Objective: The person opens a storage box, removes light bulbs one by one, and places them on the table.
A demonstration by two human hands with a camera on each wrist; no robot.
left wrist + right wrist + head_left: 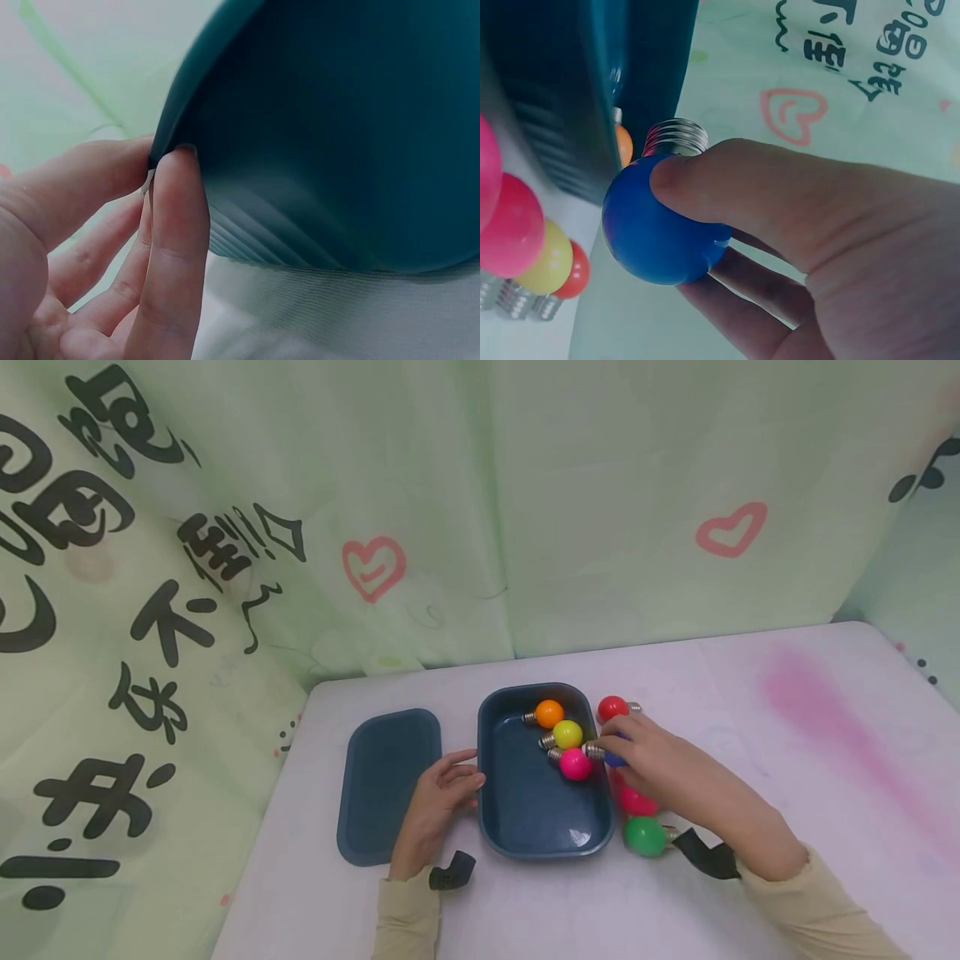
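Observation:
My right hand (651, 753) holds a blue light bulb (660, 225) between thumb and fingers, above the right rim of a dark blue plastic box (540, 827). The bulb's metal screw base points left over the box in the head view. Inside the box lie an orange bulb (550, 713), a yellow bulb (567, 734) and a pink bulb (576, 765). My left hand (112, 255) pinches the box's left rim between thumb and a finger.
Beside the box on the right are a red bulb (612, 708), a pink-red bulb (639, 802), a green bulb (645, 837) and a yellow bulb (549, 259). A flat dark blue lid (390, 785) lies left of the box. Behind the white table (720, 693) hangs a printed curtain (600, 485).

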